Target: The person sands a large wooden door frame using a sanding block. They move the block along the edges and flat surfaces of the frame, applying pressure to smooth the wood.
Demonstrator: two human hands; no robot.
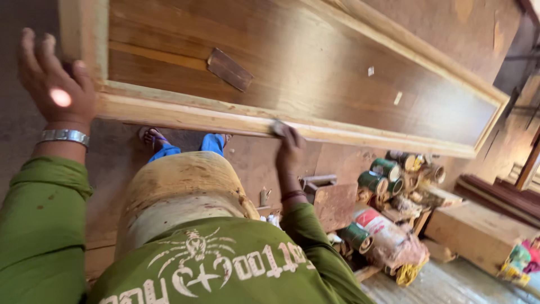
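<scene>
A long wooden door panel (315,79) with a pale moulded frame lies flat in front of me. My left hand (53,79) grips its near-left corner, fingers over the frame, a metal watch on the wrist. My right hand (288,147) presses a small piece of sandpaper (278,128) onto the pale front edge of the frame. A dark sheet of sandpaper (229,68) lies loose on the panel's brown face. My green sleeves and a stained apron show below.
Several paint cans (379,174) and a rolled sack (388,236) are piled on the floor at the right. Wooden blocks and boards (478,231) lie beyond them. My feet in sandals (152,138) stand under the panel's edge.
</scene>
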